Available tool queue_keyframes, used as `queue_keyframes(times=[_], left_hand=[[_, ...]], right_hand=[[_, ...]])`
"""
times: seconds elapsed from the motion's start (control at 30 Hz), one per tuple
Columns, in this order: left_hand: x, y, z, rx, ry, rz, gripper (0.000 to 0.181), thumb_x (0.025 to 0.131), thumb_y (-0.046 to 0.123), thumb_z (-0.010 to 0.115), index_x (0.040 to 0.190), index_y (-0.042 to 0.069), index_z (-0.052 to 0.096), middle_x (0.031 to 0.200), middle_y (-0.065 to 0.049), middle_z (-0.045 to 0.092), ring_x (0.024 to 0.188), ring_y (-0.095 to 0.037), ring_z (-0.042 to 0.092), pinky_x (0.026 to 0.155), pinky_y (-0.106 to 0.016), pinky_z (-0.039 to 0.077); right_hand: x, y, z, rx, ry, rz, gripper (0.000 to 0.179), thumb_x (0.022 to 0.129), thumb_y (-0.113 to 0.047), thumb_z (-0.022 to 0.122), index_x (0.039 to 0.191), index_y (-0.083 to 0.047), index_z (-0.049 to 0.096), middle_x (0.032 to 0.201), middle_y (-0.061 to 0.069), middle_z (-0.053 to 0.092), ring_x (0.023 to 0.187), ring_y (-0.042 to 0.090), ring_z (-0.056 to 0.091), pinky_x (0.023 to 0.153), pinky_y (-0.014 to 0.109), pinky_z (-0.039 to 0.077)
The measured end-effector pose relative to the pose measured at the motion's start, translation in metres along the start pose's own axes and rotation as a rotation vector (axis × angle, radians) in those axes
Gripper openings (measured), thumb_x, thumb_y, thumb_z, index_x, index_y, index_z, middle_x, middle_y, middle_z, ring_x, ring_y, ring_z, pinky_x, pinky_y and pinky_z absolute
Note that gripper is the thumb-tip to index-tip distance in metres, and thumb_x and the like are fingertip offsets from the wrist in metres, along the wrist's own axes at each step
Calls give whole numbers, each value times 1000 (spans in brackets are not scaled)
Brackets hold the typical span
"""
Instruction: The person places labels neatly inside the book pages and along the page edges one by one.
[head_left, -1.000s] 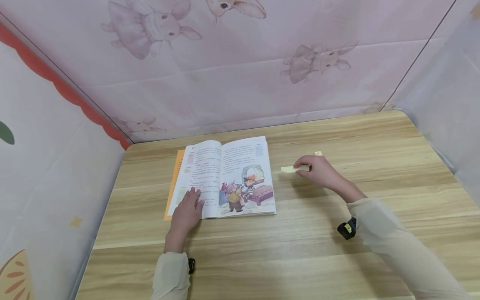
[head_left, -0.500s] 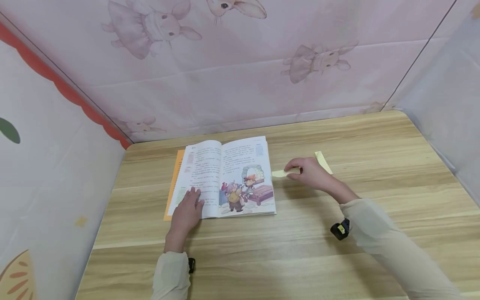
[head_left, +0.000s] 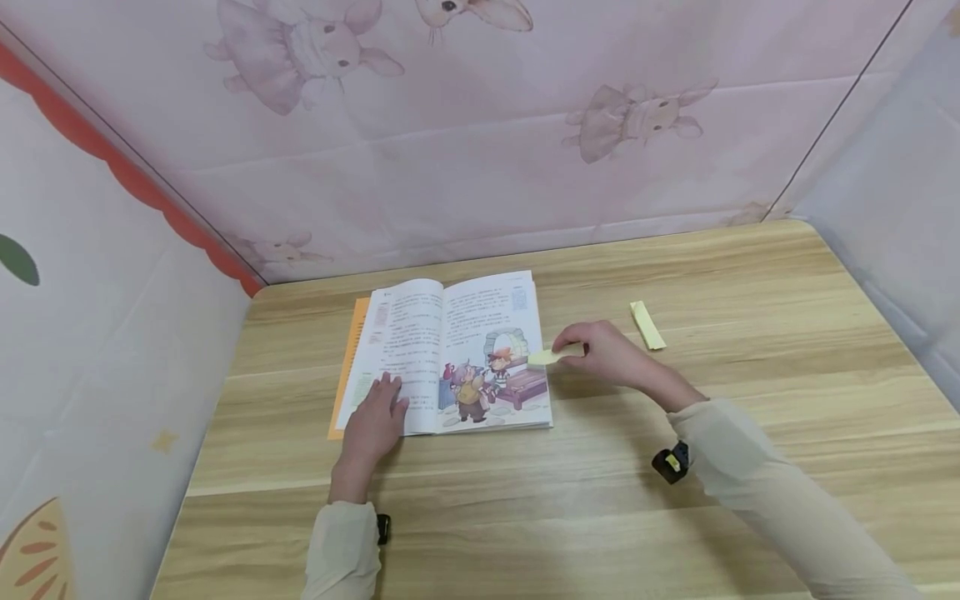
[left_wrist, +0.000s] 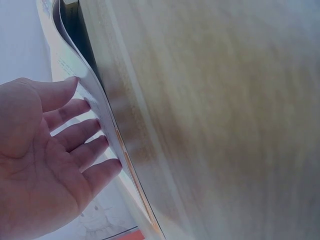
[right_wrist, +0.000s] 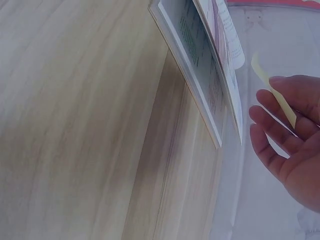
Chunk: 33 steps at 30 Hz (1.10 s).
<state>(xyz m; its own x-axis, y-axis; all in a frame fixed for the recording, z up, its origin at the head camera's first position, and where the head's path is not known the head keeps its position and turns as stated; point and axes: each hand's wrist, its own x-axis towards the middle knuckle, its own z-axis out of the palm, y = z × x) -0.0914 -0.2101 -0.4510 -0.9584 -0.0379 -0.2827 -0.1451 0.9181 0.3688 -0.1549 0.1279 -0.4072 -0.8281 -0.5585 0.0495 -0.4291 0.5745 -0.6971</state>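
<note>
An open book [head_left: 480,308] lies on the table, its right page bearing a coloured cartoon picture and its left page mostly text. My left hand [head_left: 375,421] rests on the lower part of the left page, fingers extended, as the left wrist view also shows. Between thumb and index finger my right hand [head_left: 607,354] pinches a pale yellow strip of paper [right_wrist: 272,87]. In the head view the strip's free end overlaps the right edge of the right page. The right wrist view shows the strip slightly curved above the raised page edges.
A second yellow paper strip [head_left: 647,325] lies on the wooden table [head_left: 525,517] to the right of the book. An orange cover edge [head_left: 347,383] sticks out at the book's left. A pink wall with rabbit prints [head_left: 450,192] stands behind the table.
My right hand has moved left with the yellow strip, from beside the book to over its right page edge. The second strip has come into full view. The left hand has stayed still.
</note>
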Motion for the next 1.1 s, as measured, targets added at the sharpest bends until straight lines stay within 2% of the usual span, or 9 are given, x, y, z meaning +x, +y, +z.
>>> queue_keyframes(times=[0.4,0.53,0.8,1.1], left_hand=[[0,0,0,1,8,7,47,97,21,40,138,-1,35,147,-18,23,135,-34,17,107,-51,20],[0,-1,0,0,8,8,47,97,21,40,138,-1,35,147,-18,23,135,-33,17,107,-50,19],[1,1,0,1,-6,2,47,97,22,39,139,-1,34,147,-17,22,136,-33,16,108,-50,18],[0,1,-1,1,-12,-11,47,97,22,40,139,0,35,147,-17,22,136,-33,16,107,-50,19]], right_hand=[[0,-3,10,18,-25,-27,14,78,2,66,92,-1,68,96,11,67,87,24,61,69,34,50],[0,-3,14,21,-37,-23,13,78,0,66,91,-1,68,95,10,67,83,21,60,68,33,50],[-1,0,18,27,-60,-21,13,78,0,67,92,-1,68,95,11,67,91,26,62,76,41,51],[-2,0,22,22,-82,-20,11,79,-2,67,90,-3,68,93,7,67,79,17,59,66,30,48]])
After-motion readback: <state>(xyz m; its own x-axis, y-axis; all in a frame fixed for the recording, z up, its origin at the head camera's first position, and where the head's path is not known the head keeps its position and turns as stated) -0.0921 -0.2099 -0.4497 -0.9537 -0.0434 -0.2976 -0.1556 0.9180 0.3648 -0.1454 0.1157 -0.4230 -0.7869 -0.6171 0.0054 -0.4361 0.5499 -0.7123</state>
